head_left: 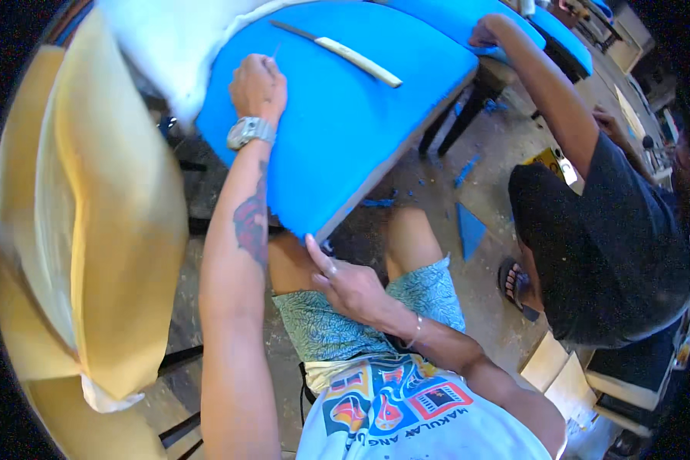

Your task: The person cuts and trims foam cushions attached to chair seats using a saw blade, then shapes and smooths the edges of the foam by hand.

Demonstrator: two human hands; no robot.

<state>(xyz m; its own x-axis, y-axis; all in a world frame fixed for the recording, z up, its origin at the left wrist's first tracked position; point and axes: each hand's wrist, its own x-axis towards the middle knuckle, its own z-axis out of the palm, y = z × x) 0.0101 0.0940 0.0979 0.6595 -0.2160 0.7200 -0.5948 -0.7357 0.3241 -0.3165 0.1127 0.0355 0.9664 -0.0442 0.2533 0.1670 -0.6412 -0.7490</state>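
Note:
A bright blue foam pad [345, 130] with a rough-cut edge lies on a seat or board in front of me. My left hand [260, 88], a watch on its wrist, is closed in a fist over the pad's left side. From its top sticks a thin pointed tool [276, 50], mostly hidden by the fingers. My right hand [353, 290] is at the pad's near corner, its index finger stretched out to the edge and the other fingers loosely bent. A knife [358, 61] with a pale handle lies on the pad beyond my left hand.
Large yellowish foam sheets [123, 215] stand at the left. White material [161, 54] borders the pad's far left. At the right a co-worker in dark clothes [590, 245] sits with a hand on another blue pad [445, 19]. Blue foam scraps [470, 230] litter the floor.

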